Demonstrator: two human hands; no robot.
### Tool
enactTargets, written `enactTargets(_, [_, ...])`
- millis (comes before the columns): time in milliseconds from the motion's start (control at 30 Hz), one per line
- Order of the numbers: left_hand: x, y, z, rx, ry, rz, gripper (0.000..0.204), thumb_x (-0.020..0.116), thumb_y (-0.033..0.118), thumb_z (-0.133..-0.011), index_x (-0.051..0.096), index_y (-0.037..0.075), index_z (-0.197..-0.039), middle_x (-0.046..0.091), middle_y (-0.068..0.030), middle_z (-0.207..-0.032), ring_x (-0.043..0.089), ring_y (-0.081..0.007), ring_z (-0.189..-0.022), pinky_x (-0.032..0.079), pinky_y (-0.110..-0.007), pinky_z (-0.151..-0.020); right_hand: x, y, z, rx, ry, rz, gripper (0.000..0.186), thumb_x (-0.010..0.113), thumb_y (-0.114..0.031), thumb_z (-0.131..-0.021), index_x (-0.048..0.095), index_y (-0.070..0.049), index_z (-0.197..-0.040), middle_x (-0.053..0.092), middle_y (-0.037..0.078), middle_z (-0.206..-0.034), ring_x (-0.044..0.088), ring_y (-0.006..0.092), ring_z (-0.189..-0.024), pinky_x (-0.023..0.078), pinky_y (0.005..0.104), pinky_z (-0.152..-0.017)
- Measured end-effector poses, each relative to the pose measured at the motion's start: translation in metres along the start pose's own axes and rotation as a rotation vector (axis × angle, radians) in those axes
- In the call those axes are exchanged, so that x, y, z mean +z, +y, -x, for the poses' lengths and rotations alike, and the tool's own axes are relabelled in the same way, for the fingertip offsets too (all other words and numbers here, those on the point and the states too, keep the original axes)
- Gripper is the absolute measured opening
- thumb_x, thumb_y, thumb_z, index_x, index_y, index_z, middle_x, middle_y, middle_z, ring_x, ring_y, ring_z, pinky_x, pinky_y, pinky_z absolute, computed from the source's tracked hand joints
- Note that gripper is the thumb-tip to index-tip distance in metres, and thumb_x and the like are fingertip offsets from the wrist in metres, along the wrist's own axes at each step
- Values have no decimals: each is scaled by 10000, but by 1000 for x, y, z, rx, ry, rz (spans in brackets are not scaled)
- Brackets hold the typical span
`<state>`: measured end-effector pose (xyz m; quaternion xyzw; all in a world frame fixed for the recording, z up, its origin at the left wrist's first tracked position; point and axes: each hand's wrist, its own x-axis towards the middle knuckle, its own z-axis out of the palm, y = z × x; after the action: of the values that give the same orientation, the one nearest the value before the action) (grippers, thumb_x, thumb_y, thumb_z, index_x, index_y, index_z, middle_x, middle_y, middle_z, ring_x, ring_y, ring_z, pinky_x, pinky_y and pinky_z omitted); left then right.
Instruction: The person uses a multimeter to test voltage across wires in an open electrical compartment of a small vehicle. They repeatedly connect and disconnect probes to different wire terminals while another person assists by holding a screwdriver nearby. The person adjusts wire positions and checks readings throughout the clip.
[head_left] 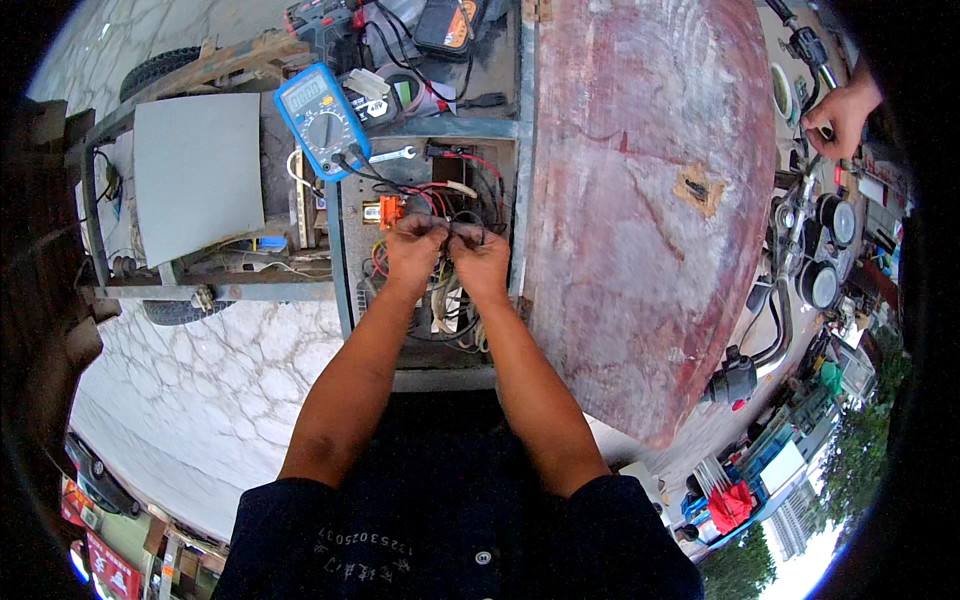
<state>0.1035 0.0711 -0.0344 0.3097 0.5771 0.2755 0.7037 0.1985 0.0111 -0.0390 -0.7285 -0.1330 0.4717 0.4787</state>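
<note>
My left hand (413, 252) and my right hand (478, 258) meet over an open metal compartment full of cables. The fingers of both are pinched together on a thin black wire (449, 222) between them. Just beyond my left fingertips sits an orange connector (390, 211). Red wires (438, 201) run close above my hands, and a loose bundle of pale wires (443, 300) lies below them. A blue multimeter (325, 128) rests tilted at the compartment's far left corner, its black leads running toward my hands. Beside it lies an open-ended wrench (393, 154).
A scuffed reddish panel (640, 200) stands to the right of the metal frame (430, 129). A pale flat board (198, 180) lies at left. Beyond are a red-and-grey power tool (322, 28) and a black case (447, 25). Another person's hand (843, 120) is near handlebars at far right.
</note>
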Motion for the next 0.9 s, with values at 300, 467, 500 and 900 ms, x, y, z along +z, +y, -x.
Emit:
enactTargets(300, [-4,10,1,-291,-31,261,100,638,83,-867,656,-13,-848,635,-40,-789,558,-124,-691,442,-255,-671,-7,-18,-2,15,-155,10,92,598,21,-834,679,29,-878,666,27,-810,586,90,-713,474,232,-664])
enactTargets(467, [-4,11,0,-351,-58,271,91,624,69,-871,655,-16,-868,633,-37,-803,561,-117,-705,447,-254,-671,-8,-17,-6,19,-167,0,83,596,19,-813,677,17,-832,658,18,-765,575,97,-683,459,246,-633])
enactTargets(500, [-5,11,-1,-341,-70,259,95,625,72,-870,656,-18,-867,632,-34,-796,560,-114,-700,449,-255,-663,-7,-19,-6,16,-164,-10,81,597,18,-800,677,12,-814,656,14,-748,570,97,-671,454,251,-621])
enactTargets(900, [-3,17,-1,103,-128,-468,194,626,135,-873,642,-33,-777,605,-26,-663,507,-82,-609,418,-276,-552,-1,-30,6,-106,10,210,75,617,-37,-804,657,14,-766,597,-10,-663,528,80,-595,424,252,-542])
